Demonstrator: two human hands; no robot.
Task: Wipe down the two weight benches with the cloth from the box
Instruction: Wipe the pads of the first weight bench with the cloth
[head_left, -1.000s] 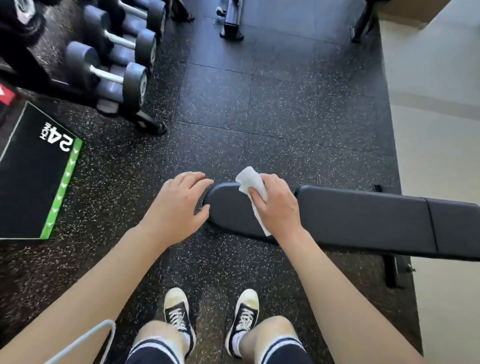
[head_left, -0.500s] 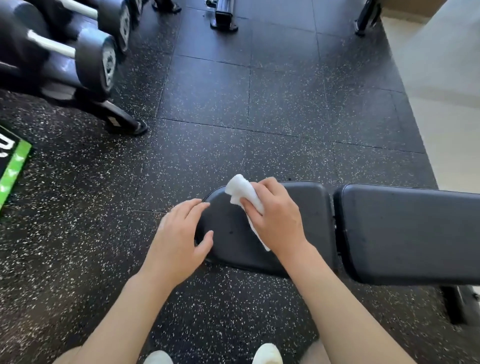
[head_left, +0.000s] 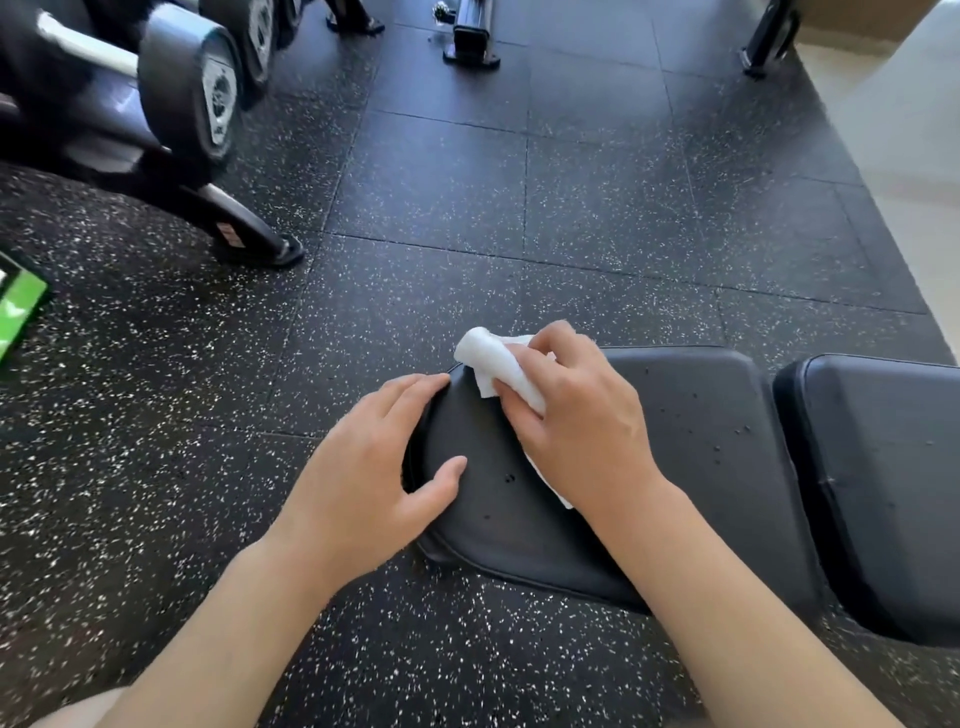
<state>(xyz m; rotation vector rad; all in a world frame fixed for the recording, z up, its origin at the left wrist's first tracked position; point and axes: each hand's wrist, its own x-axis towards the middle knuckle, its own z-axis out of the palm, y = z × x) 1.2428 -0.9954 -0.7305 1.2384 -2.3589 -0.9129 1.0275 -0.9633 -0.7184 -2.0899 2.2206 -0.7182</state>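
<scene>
A black padded weight bench (head_left: 696, 441) runs from the middle of the view to the right edge, its seat pad nearest me and the longer back pad (head_left: 883, 483) beyond a gap. My right hand (head_left: 576, 421) grips a white cloth (head_left: 493, 364) and holds it against the far left corner of the seat pad. My left hand (head_left: 363, 478) rests on the pad's rounded left end, fingers along the rim and thumb on top. Only this one bench is in view.
A dumbbell rack (head_left: 171, 124) with several dumbbells stands at the upper left, its foot (head_left: 260, 244) reaching toward the bench. A green-edged box (head_left: 21, 306) shows at the left edge. Machine feet (head_left: 470, 47) stand at the back. Pale flooring (head_left: 909, 156) lies to the right.
I have come closer to the bench, and it now fills more of the view. My right hand slid the cloth toward the pad's far left corner. My left hand settled onto the pad's end.
</scene>
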